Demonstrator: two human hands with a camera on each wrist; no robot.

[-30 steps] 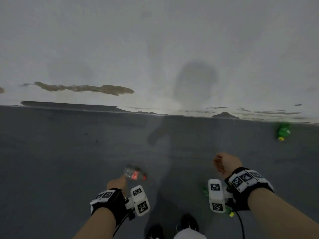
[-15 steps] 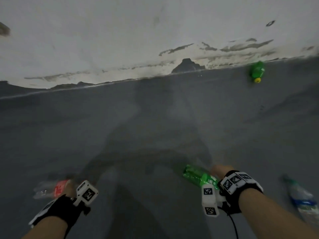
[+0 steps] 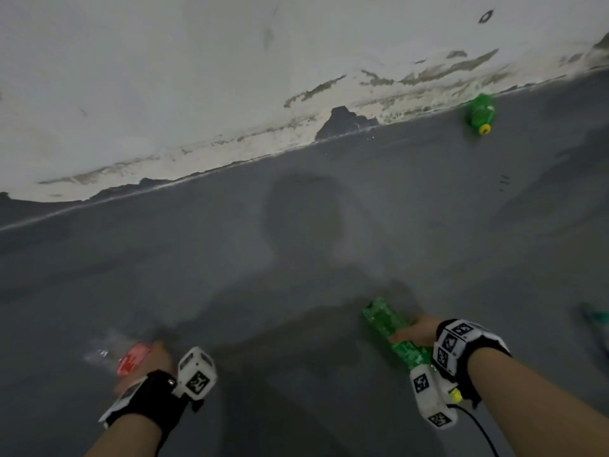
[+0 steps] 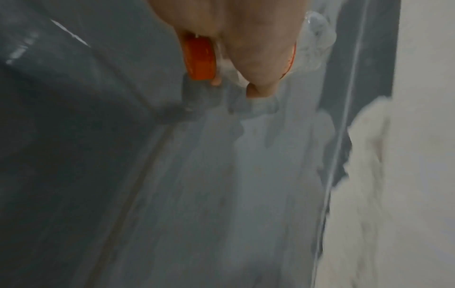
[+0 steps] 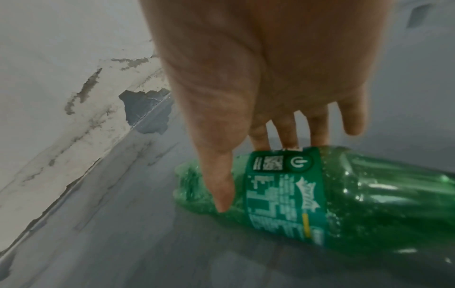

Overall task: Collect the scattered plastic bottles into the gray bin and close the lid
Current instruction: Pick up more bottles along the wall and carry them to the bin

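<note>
Held: left hand grasps clear bottle; right hand grasps green bottle. Outstanding: another green bottle by wall; bin unseen.

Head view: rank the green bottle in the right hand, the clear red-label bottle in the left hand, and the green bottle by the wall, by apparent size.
1. green bottle in the right hand
2. clear red-label bottle, blurred and partly hidden, so only roughly second
3. green bottle by the wall, farther from the camera, so its true size is unsure
</note>
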